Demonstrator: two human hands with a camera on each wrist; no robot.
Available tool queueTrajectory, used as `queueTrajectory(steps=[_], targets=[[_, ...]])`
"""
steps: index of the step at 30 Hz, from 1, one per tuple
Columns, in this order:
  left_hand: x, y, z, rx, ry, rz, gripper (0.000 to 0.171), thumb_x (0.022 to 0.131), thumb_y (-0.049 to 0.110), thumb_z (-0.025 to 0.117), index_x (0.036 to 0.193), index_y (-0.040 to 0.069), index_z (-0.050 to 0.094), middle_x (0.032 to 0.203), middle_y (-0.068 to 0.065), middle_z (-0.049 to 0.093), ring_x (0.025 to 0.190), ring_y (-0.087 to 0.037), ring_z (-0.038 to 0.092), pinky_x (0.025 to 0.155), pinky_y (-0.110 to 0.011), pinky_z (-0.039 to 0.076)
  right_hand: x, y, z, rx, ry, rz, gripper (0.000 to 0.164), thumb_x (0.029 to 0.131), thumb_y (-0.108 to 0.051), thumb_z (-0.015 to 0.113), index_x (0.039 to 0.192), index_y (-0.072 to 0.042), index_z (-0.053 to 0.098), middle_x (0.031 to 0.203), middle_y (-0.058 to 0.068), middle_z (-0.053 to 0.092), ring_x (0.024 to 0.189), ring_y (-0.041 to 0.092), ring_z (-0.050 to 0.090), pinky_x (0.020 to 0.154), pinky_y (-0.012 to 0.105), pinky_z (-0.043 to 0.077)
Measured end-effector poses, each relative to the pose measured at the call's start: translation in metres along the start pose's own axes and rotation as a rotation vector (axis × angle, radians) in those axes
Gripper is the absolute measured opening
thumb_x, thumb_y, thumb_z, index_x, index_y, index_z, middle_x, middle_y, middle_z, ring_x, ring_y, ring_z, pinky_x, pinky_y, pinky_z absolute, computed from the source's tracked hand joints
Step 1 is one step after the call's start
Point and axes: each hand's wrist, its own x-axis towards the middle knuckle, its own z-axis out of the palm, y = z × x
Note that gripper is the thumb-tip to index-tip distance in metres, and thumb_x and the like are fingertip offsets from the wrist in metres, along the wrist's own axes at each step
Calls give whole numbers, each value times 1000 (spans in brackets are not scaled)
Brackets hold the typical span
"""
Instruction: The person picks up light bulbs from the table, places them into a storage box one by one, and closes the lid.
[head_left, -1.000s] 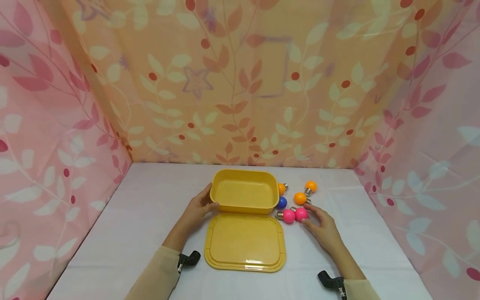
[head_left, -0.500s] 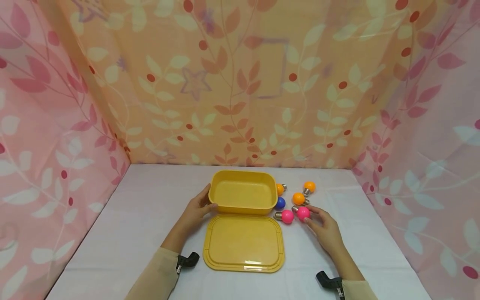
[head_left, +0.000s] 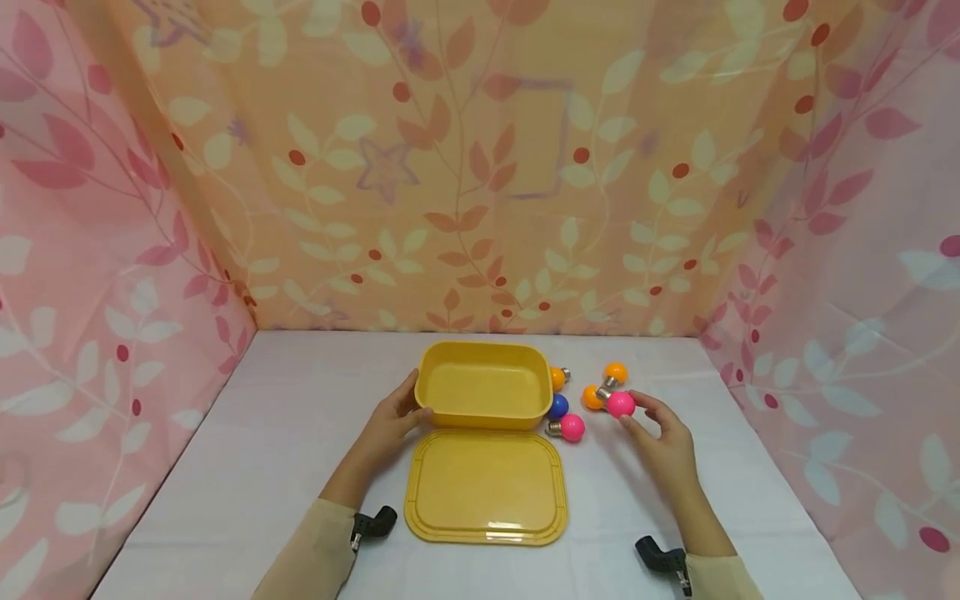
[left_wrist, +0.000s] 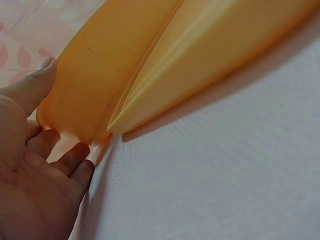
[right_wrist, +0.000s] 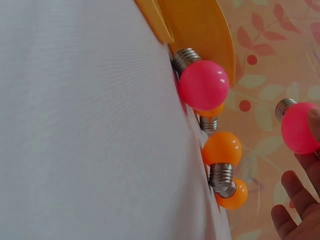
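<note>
My left hand (head_left: pixel 394 419) touches the left end of a yellow plastic box (head_left: pixel 457 419) with relaxed fingers. In the left wrist view the thumb lies against the box wall (left_wrist: pixel 82 75), with the other fingers beside its lower edge. My right hand (head_left: pixel 665 446) pinches a pink light bulb (head_left: pixel 620 405) by its round globe between thumb and fingers, metal base pointing away to the upper left. The right wrist view shows this held pink bulb (right_wrist: pixel 298 129) raised off the white cloth. A second pink bulb (head_left: pixel 572 427) lies near the box's front right corner.
A yellow lid (head_left: pixel 486 487) lies flat in front of the box. Beside the box's right end are a blue bulb (head_left: pixel 557 406) and an orange bulb (head_left: pixel 557 379). Two more orange bulbs, one nearer (head_left: pixel 592 397) and one farther (head_left: pixel 616 372), lie to the right. Patterned curtains (head_left: pixel 450 167) surround the table.
My right hand has drawn the pink bulb away from the other pink one, up and to the right, lifting it. My left hand stays at the box.
</note>
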Motion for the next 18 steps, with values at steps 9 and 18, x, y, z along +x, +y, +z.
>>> queueTrajectory(steps=[9, 18], targets=[[0, 0, 0, -28, -13, 16, 90, 97, 34, 71, 166, 17, 15, 170, -3, 21, 153, -27, 31, 123, -44, 27, 22, -28, 9, -8, -86, -48, 48, 90, -33, 80, 132, -14, 67, 134, 8, 67, 127, 29, 56, 112, 47, 45], [-1, 2, 2, -34, 7, -1, 87, 97, 31, 71, 166, 22, 18, 170, 0, 23, 153, -26, 33, 124, -44, 27, 45, -58, 27, 67, -241, -11, 53, 89, -44, 79, 134, -20, 67, 135, 5, 64, 126, 32, 53, 107, 54, 49]])
